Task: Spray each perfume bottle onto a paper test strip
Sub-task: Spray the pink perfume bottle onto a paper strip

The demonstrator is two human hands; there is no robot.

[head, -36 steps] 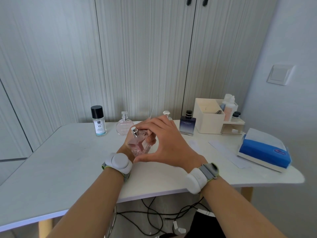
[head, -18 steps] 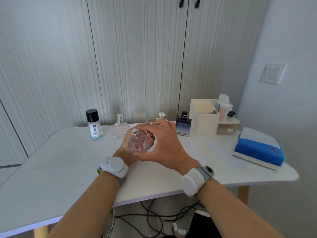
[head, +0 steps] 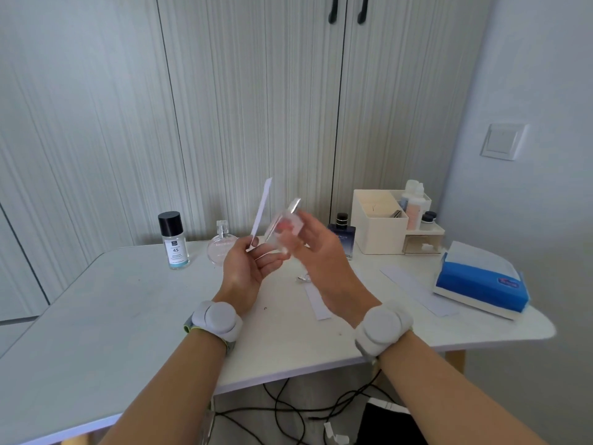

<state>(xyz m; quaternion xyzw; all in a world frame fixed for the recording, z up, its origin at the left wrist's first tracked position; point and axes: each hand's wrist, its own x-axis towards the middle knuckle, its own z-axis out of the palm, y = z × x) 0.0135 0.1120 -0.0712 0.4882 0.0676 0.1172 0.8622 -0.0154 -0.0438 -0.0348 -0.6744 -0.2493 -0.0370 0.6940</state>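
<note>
two hands, parted now. half a second back they were cupped together low over the surface [head: 128,316] around the pink bottle [head: 285,231]; now both are raised and separate. we note the left hand [head: 247,268] pinching a paper strip [head: 262,207] by its lower end, fingers closed on it, strip near upright and leaning right. the right hand [head: 324,255] has its fingers curled round the pink bottle, which is tipped rightward with its silver top level with the strip's upper half. the bottle is blurred; we cannot tell if a finger sits on the pump. bottle and strip are just beside each other, above the far middle of the surface. we judge the spray is imminent. a spare strip [head: 317,300] lies flat near the right wrist. black-capped bottle [head: 175,242], round bottle [head: 223,248] and dark blue bottle [head: 341,236] stand at the far edge, unheld.
</note>
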